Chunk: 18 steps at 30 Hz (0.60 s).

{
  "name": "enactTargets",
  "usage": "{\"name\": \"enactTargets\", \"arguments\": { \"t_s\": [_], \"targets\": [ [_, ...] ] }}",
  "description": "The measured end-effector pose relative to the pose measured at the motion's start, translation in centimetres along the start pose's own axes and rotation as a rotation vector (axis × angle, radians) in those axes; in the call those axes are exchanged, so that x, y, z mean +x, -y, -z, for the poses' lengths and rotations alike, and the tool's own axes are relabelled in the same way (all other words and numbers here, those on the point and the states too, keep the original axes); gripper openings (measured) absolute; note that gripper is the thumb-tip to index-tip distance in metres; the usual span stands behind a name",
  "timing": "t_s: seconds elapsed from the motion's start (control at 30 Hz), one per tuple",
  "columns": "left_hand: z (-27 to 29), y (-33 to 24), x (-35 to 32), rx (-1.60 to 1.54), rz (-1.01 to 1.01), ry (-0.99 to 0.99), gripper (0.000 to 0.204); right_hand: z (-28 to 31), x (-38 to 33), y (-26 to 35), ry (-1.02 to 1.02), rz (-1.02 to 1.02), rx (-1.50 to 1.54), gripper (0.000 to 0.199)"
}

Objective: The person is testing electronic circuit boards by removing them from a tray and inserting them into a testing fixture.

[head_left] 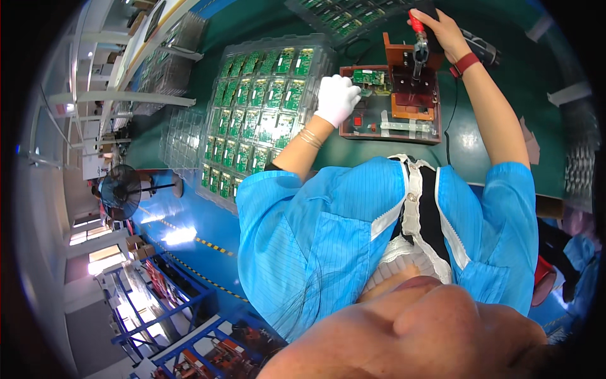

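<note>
On the green surface point(470, 136), a clamp fixture point(407, 108) sits toward one o'clock, a tray point(271, 43) of circuit boards point(275, 95) at eleven. The right hand point(445, 35) has its fingers wrapped round the red handle point(415, 21); the gloved left hand point(339, 101) curls its fingers by the fixture, contents unclear. A fan point(121, 191) stands at nine, beside blue floor point(208, 222).

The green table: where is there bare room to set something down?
The green table is bare right of the right forearm, beyond the brown scrap, and between the brown fixture and the blue jacket. It is crowded left, with the circuit-board tray, and at the fixture, where the left hand and right hand are.
</note>
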<state>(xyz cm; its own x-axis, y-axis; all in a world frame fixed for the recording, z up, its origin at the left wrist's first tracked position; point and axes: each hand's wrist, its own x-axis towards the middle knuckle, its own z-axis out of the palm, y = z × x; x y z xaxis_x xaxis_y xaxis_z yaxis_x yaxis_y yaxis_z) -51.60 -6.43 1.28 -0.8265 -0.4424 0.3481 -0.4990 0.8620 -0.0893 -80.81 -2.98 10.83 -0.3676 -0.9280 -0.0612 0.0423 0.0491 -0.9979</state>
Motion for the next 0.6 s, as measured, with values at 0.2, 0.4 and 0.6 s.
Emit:
{"name": "enactTargets", "arguments": {
  "t_s": [0.2, 0.4, 0.6],
  "targets": [
    [-6.0, -2.4, -1.4, -0.053, -0.041, 0.032, 0.020, -0.5, 2.1, -2.4, -0.015, -0.051, 0.163, 0.016],
    [-6.6, -2.6, -2.5, -0.167, -0.055, -0.046, 0.027, -0.2, 2.2, -2.7, -0.019, -0.023, 0.171, 0.017],
    [-7.1, -1.6, -3.7, -0.146, -0.092, 0.033, 0.035, -0.1, 2.3, -2.1, 0.019, -0.167, 0.189, 0.017]
  ]
}}
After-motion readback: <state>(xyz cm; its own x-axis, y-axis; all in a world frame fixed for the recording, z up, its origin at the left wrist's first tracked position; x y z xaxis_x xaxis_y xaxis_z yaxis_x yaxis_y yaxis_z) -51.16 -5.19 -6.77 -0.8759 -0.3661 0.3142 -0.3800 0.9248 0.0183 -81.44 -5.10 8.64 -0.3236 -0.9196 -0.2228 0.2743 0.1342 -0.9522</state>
